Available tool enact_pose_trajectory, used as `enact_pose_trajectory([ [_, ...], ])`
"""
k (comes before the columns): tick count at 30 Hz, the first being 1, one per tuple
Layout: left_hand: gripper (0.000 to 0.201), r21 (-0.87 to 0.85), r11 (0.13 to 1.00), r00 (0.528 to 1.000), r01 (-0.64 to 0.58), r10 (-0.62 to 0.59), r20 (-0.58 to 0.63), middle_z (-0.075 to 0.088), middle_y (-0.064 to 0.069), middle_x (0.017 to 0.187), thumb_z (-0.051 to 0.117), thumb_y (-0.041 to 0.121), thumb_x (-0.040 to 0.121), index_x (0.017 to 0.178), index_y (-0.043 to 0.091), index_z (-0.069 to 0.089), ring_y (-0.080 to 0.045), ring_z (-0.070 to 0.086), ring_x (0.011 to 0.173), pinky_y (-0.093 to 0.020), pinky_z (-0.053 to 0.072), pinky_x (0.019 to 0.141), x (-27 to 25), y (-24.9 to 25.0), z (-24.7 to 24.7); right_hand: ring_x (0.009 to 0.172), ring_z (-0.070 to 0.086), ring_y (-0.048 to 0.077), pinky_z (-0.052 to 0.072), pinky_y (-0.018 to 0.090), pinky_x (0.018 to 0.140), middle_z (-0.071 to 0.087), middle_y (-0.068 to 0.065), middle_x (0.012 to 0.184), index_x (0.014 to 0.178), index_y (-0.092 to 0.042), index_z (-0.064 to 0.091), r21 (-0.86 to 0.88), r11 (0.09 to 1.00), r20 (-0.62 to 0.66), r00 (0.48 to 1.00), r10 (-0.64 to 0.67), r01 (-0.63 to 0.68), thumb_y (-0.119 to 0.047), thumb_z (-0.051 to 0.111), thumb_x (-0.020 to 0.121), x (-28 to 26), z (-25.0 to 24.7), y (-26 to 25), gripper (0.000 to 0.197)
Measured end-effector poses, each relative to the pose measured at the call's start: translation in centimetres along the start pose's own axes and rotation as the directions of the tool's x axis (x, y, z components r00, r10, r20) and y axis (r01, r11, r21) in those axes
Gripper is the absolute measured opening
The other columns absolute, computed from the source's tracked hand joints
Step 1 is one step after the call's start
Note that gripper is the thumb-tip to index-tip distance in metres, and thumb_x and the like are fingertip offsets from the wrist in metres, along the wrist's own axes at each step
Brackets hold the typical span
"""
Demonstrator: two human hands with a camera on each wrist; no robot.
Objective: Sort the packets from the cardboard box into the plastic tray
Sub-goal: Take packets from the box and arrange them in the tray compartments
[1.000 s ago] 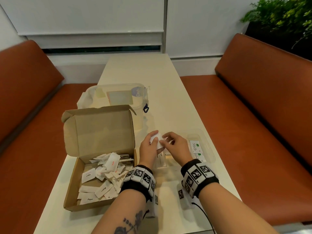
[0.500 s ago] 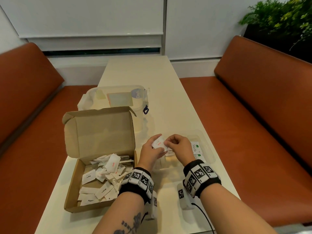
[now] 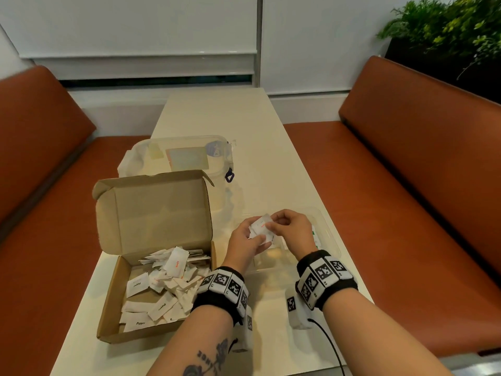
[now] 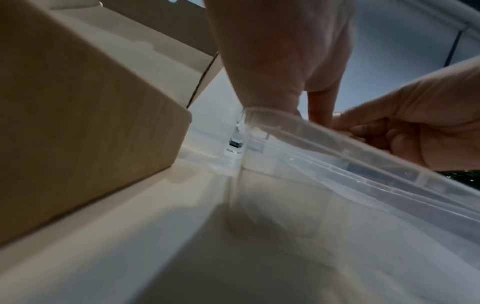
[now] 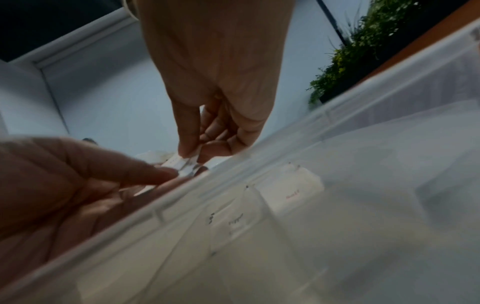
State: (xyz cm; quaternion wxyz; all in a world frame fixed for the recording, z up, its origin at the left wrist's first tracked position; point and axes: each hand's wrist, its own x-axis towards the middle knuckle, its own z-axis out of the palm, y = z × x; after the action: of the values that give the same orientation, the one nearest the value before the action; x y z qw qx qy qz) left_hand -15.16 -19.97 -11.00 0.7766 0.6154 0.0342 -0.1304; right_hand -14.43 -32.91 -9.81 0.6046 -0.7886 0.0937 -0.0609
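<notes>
A small bunch of packets [image 3: 260, 231] is held in the left hand [image 3: 245, 244] and pinched by the right hand [image 3: 291, 230] above the plastic tray [image 3: 329, 236], beside the cardboard box [image 3: 108, 302]; their long axis cannot be told.

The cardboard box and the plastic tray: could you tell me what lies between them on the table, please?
In the left wrist view, only a bare strip of table separates the cardboard box from the plastic tray.

head view looking down, wrist views low, close, upward
</notes>
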Motion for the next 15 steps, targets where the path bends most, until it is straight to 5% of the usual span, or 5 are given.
enact_pose_trajectory([
  [8,0.046,0.083,0.995,0.991,-0.052,0.061,-0.117,0.046,-0.014,0.123,0.046,-0.011,0.089,0.116,0.025,0.06,-0.033,0.056,0.114,-0.033,0.058,0.081,0.5,-0.7,-0.1,0.08,0.064,0.011,0.052,0.018,0.073,0.071,-0.001,0.085,0.089,-0.013,0.071,0.061,0.997,-0.069,0.996,-0.049,0.053,-0.006,0.061,0.088,0.4,-1.5,-0.6,0.012],
  [11,0.039,0.127,0.99,0.991,-0.061,0.075,-0.113,0.048,-0.011,0.118,0.044,-0.009,0.09,0.103,0.021,0.064,-0.031,0.056,0.112,-0.029,0.058,0.077,0.5,-0.7,0.0,0.081,0.059,-0.004,0.045,0.002,0.065,0.068,-0.009,0.087,0.095,-0.015,0.074,-0.078,0.994,0.045,0.996,-0.077,0.081,-0.006,0.058,0.089,0.6,-2.0,-1.2,0.019],
  [15,0.037,0.116,0.993,0.997,-0.035,0.043,-0.065,0.055,-0.007,0.113,0.042,-0.007,0.094,0.094,0.018,0.07,-0.021,0.061,0.102,-0.025,0.058,0.076,0.4,-0.7,0.4,0.072,0.061,0.008,0.049,0.011,0.062,0.067,0.004,0.077,0.091,-0.011,0.07,-0.259,0.961,0.151,0.987,-0.062,0.1,-0.005,0.068,0.081,0.5,-1.9,-1.6,0.012],
])
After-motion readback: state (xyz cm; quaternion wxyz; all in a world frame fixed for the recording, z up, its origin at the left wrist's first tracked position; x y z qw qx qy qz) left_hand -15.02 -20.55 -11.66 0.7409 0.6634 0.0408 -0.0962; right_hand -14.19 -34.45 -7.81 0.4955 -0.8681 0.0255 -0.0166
